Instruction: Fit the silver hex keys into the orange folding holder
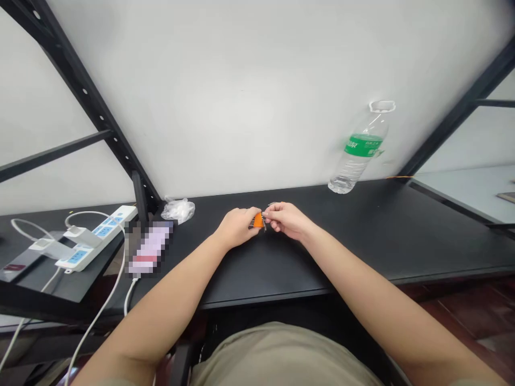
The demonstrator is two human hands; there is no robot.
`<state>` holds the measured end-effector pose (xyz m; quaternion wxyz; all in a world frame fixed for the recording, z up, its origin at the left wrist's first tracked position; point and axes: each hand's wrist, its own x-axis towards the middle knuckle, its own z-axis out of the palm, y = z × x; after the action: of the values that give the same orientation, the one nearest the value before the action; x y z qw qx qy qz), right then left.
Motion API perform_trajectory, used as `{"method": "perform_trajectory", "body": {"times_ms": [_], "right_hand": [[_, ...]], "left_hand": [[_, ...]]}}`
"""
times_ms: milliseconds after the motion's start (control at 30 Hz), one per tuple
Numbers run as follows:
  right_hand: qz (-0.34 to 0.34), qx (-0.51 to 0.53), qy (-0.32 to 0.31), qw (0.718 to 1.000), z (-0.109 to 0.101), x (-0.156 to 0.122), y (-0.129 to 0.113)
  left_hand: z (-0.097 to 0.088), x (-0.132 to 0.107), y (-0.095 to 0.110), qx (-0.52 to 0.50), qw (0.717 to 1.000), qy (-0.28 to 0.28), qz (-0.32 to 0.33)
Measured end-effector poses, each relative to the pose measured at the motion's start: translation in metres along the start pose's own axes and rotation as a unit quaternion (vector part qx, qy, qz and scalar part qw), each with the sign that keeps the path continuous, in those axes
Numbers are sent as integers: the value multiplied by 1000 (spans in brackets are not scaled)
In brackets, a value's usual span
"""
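Observation:
My left hand (pixel 237 226) and my right hand (pixel 286 220) meet just above the black tabletop (pixel 362 236), near its middle. Both are closed in a pinch on a small orange piece (pixel 258 220) held between them. A thin metal bit, perhaps a ring or wire, sticks out by my right fingertips; it is too small to name. Both forearms reach in from the bottom of the view.
A clear water bottle (pixel 359 150) with a green label stands at the back right against the white wall. A crumpled plastic bag (pixel 178 209) lies back left. A phone (pixel 149 249), a white power strip (pixel 96 236) and cables sit at the left. Black shelf posts frame both sides.

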<state>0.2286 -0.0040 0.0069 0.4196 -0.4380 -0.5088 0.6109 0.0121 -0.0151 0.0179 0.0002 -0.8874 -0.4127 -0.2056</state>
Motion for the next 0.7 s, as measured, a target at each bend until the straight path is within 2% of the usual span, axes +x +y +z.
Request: {"method": "perform_trajectory", "body": {"times_ms": [133,200,267,333,400,467,533,600,633,667,700], "right_hand": [[-25,8,44,999,14,-2,2],[-29,7,45,999,19,-6,1],[-13,-2,-1,1000,23,-13,-3],[9,-36,-88,995,26,-22,-8],[14,-87,-175,981,27,-30,-13],[6,-142,-213,967,24,-32,-15],[-19,-218,-163,962,15,-27,-13],[-77,-329,-26,941,3,-18,-10],[-119,-396,44,910,-4,-12,-7],[-146,-458,79,873,-11,-8,-5],[-156,-509,90,842,-16,-4,-4]], "left_hand": [[2,1,0,-4,999,9,-34],[3,1,-3,-9,998,16,-59],[2,0,-7,-17,997,20,-79],[1,-1,-10,-27,996,15,-88],[0,-2,-13,-38,995,2,-90],[-2,-3,-13,-52,995,-13,-90],[-2,-3,-13,-60,994,-18,-90],[-2,-2,-12,-61,995,-14,-84],[-1,-2,-12,-61,995,-11,-77],[-1,-2,-12,-62,996,-12,-70],[-1,-2,-12,-64,996,-15,-63]]}}
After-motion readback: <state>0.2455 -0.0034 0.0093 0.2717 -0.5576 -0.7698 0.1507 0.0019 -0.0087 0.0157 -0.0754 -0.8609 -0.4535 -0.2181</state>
